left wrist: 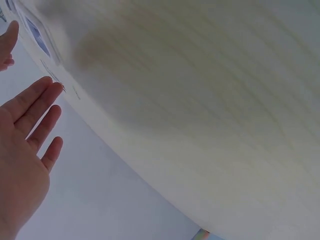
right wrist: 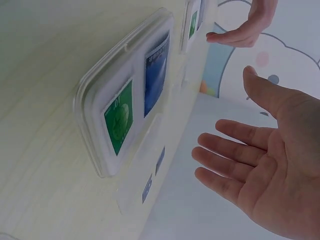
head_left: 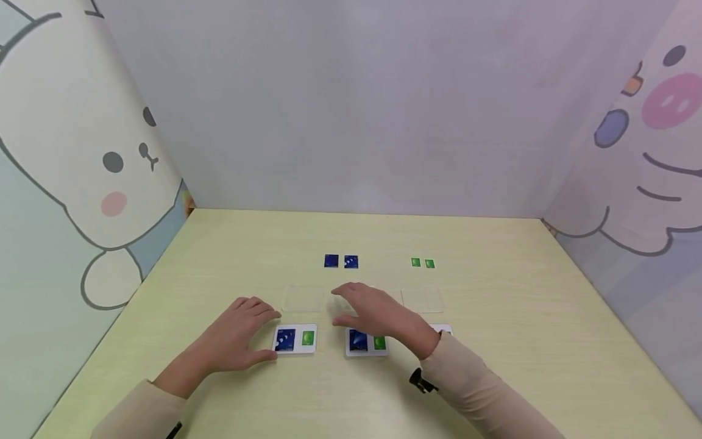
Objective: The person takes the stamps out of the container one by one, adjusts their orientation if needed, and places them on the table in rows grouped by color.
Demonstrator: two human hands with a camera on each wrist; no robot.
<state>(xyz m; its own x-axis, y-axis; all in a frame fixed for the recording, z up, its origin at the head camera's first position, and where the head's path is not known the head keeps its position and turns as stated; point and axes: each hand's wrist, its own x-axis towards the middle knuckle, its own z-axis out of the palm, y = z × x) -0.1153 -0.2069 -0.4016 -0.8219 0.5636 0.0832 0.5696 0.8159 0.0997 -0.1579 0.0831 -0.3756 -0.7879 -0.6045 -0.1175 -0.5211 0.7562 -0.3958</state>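
Note:
My left hand [head_left: 241, 335] hovers beside the left end of a shallow white case [head_left: 298, 349] holding one blue stamp [head_left: 285, 339] and one green stamp [head_left: 308, 338]. Its thumb and fingertips lie apart, close to the case's left corners. Over the far edge of a second such case [right wrist: 136, 85] reaches my right hand [right wrist: 270, 155], thumb spread and fingers loosely extended, with nothing in it. That case also bears a blue stamp [right wrist: 156, 75] and a green stamp [right wrist: 120, 117]. A third white case [head_left: 443, 328] is mostly hidden by my right wrist.
Behind the cases lie clear plastic lids, one at left [head_left: 303, 299], one at right [head_left: 421, 300], another partly behind my right hand. Farther back are two loose blue stamps [head_left: 351, 262] and two green ones [head_left: 429, 264]. Cartoon-printed curtains [head_left: 351, 122] enclose the table.

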